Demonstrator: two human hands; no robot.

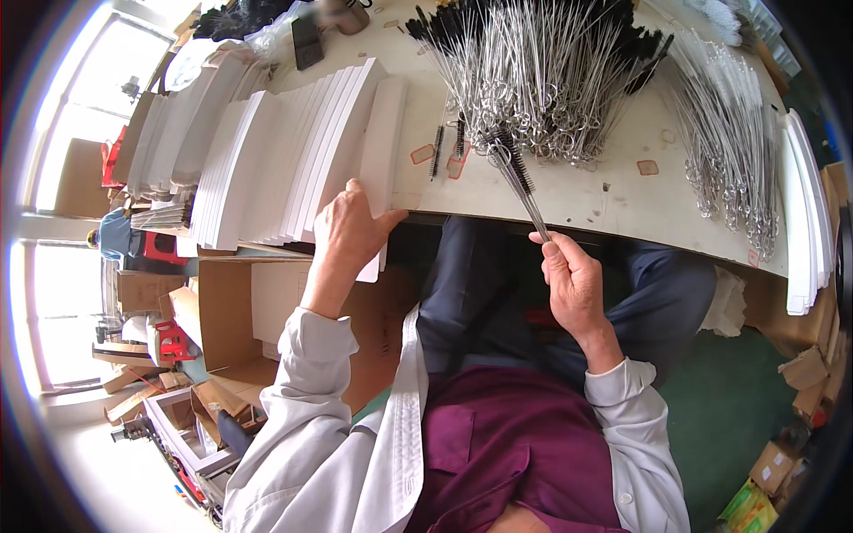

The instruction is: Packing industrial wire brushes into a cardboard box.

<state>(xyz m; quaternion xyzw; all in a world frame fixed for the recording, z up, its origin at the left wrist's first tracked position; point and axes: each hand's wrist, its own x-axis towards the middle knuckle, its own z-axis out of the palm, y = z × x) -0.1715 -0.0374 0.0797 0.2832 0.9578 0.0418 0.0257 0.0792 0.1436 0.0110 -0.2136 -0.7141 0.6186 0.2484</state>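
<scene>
My right hand [573, 275] is closed round the wire ends of a small bundle of twisted-wire cleaning brushes [515, 173] at the table's near edge. Their black bristles point away, toward the large pile of similar ring-ended brushes [555, 80]. At the left, my left hand [345, 229] grips the near end of a long white box [380, 133], its thumb across the right side and its index finger along the left. The other fingers are partly hidden. A pale flap of that box hangs below the table edge. Two loose black brushes [436, 153] lie between the box and the pile.
Rows of white boxes [284, 151] stand left of my left hand. White-bristled brushes [729, 133] lie at the right, beside more white boxes [804, 213]. A phone [307, 43] and a metal cup [345, 15] sit at the back. An open cardboard carton [227, 306] stands below the table.
</scene>
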